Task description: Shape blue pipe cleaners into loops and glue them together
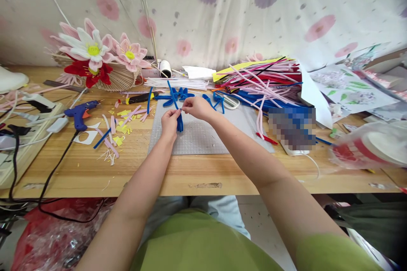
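Observation:
Over the grey cutting mat (206, 142), my left hand (170, 123) is closed on a blue pipe cleaner (171, 93). One end of it sticks up past the fingers, and bent blue loops hang below them. My right hand (194, 108) meets the left one, thumb and fingertips pinched together at the same blue piece; exactly what the tips hold is too small to make out. Behind the hands, several bent blue pipe cleaner shapes (182, 94) lie at the mat's back edge. More blue loops (218, 100) rest right of my right hand.
A blue hot glue gun (79, 114) lies left beside a power strip (28, 148). Fuzzy flowers (92, 51) on a woven fan stand behind it. Pink and yellow scraps (122, 125) litter the table. Bundled pipe cleaners (270, 76) fill the back right; a plastic-wrapped tub (372, 146) sits far right.

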The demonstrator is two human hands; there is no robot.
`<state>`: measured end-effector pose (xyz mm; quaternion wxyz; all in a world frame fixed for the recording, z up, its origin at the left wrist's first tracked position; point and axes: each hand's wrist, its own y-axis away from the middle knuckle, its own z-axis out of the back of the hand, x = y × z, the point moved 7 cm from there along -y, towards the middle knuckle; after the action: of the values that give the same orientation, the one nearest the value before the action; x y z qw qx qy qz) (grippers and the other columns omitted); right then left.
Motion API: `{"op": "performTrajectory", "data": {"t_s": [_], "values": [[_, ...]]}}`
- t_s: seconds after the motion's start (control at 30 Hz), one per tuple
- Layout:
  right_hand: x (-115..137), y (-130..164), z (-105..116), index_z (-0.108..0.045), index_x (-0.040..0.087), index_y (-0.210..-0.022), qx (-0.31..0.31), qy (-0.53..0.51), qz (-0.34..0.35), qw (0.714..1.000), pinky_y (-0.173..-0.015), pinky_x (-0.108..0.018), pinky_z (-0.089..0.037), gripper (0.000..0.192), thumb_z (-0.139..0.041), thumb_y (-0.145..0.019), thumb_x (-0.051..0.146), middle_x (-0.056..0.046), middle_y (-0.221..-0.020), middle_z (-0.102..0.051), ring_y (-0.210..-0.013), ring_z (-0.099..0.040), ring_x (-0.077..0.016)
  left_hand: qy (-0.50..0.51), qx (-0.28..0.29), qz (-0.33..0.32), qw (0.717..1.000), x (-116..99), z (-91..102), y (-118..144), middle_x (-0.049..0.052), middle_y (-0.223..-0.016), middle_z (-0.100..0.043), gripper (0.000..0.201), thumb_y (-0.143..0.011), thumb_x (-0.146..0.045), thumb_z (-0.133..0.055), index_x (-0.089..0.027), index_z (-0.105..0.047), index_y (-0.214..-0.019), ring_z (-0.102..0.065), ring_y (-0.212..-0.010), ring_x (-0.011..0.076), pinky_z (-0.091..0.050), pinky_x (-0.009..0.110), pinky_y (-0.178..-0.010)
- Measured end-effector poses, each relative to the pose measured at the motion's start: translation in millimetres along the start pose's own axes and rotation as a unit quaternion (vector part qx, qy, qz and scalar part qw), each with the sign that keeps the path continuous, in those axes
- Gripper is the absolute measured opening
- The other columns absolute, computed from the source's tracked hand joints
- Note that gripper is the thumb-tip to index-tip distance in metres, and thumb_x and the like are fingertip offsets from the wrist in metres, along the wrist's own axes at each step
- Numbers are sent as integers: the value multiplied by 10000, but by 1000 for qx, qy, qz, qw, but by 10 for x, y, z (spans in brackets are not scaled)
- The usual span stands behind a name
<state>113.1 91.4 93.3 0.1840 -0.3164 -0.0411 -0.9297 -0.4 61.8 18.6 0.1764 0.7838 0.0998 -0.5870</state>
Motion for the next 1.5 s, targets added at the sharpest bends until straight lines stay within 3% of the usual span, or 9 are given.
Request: {"op": "performTrajectory", "data": {"t_s": [0.27,0.43,0.83,0.93,1.03,1.13,1.27,1.4,1.5], "values": [[-109,99,-446,-537,169,-680,23,-175,-2,984,-531,-210,-364,129,-516,-788,236,35,-547,-545,-495,-498,-81,201,-15,98,975,110,-38,13,-48,-527,-539,158,-651,-127,-651,-158,-499,-623,-489,-447,67,-361,190,-469],[-208,142,-543,-591,162,-687,-83,-211,-2,974,-602,-224,-364,173,-557,-762,314,16,-636,-575,-616,-491,-100,243,-14,89,966,116,-36,-3,-35,-589,-570,150,-644,-95,-651,-148,-513,-615,-531,-543,54,-409,172,-566],[-422,148,-746,-641,142,-710,-11,-559,-71,826,-549,-202,-365,194,-683,-600,296,35,-619,-573,-553,-448,-60,-70,13,-150,986,-50,0,-57,56,-868,-598,244,-784,-393,-549,-169,-567,-879,-565,-822,146,-444,275,-761],[-441,195,-668,-644,144,-693,23,-570,-80,817,-524,-187,-372,180,-704,-577,268,31,-603,-585,-528,-467,-54,-206,-51,-309,927,-389,157,4,121,-1172,-543,359,-838,-439,-453,-190,-550,-1079,-485,-1128,217,-380,366,-947],[-451,271,-571,-655,145,-694,74,-579,-75,809,-525,-185,-387,188,-721,-559,259,25,-592,-593,-524,-491,-58,-349,8,-433,831,-646,104,106,98,-1343,-448,376,-818,-446,-491,-229,-579,-1113,-291,-1321,253,-209,428,-1085],[-471,324,-453,-660,154,-699,86,-591,-58,800,-549,-199,-407,202,-726,-539,259,20,-625,-609,-553,-514,-70,-399,60,-461,790,-697,34,157,80,-1234,-559,290,-799,-426,-536,-235,-639,-992,-372,-1279,248,-142,459,-1111],[-571,279,-253,-662,180,-699,-20,-572,-5,820,-636,-231,-429,184,-706,-559,291,20,-695,-620,-636,-533,-89,-346,112,-381,850,-530,-72,155,63,-896,-680,247,-806,-398,-529,-203,-668,-864,-607,-957,213,-359,443,-1003],[-718,228,-90,-662,190,-670,-171,-453,23,874,-678,-260,-426,133,-671,-605,306,14,-684,-605,-678,-535,-112,-185,198,-136,953,-106,-243,152,46,-752,-675,275,-759,-394,-568,-166,-677,-867,-627,-683,172,-525,340,-680],[-752,204,-88,-667,187,-663,-212,-375,29,902,-689,-275,-424,108,-640,-625,285,6,-679,-604,-692,-541,-126,-116,226,-7,967,126,-343,205,45,-763,-672,257,-749,-353,-570,-146,-676,-859,-616,-670,154,-519,312,-638]]}}
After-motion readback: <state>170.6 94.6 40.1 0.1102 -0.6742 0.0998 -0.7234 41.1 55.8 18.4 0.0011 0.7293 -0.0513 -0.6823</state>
